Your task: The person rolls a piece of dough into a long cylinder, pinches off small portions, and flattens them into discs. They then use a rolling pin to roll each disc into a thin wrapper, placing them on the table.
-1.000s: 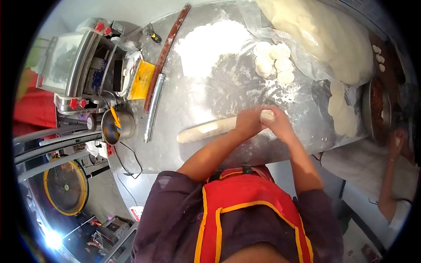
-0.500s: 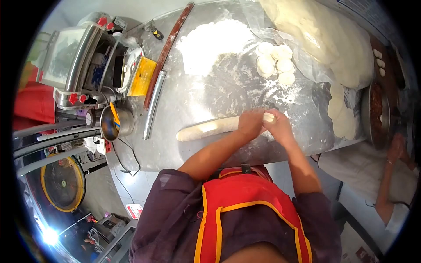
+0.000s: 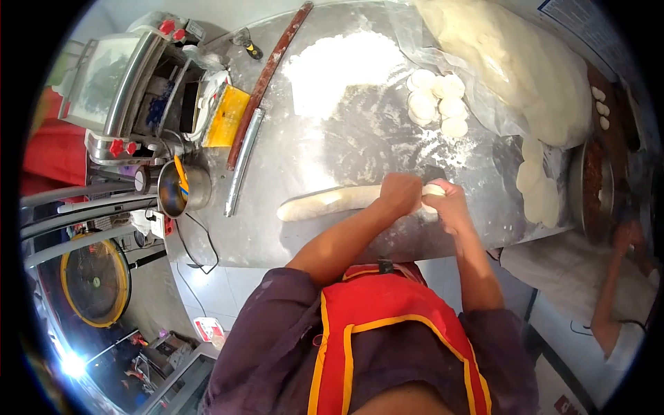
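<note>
A long floury roll of dough (image 3: 325, 205) lies across the metal table (image 3: 290, 155). My left hand (image 3: 401, 194) is closed round its right end. Close beside it, my right hand (image 3: 448, 205) grips a small piece of dough (image 3: 433, 190) at the roll's tip, between thumb and fingers. Whether that piece is still joined to the roll is hidden by my hands. Beyond my hands, flat round dough pieces (image 3: 422, 104) lie in an overlapping group beside a patch of white flour (image 3: 339, 62).
A large dough mass (image 3: 512, 62) under plastic fills the back right. More dough rounds (image 3: 536, 183) and a bowl of filling (image 3: 595, 180) are at right, near a co-worker's hands (image 3: 628, 235). Left are a wooden rod (image 3: 266, 83), metal rod (image 3: 243, 162), yellow scraper (image 3: 227, 117) and pot (image 3: 197, 190).
My hands have moved slightly apart, my right hand a little to the right with the small dough piece. The view has shifted slightly.
</note>
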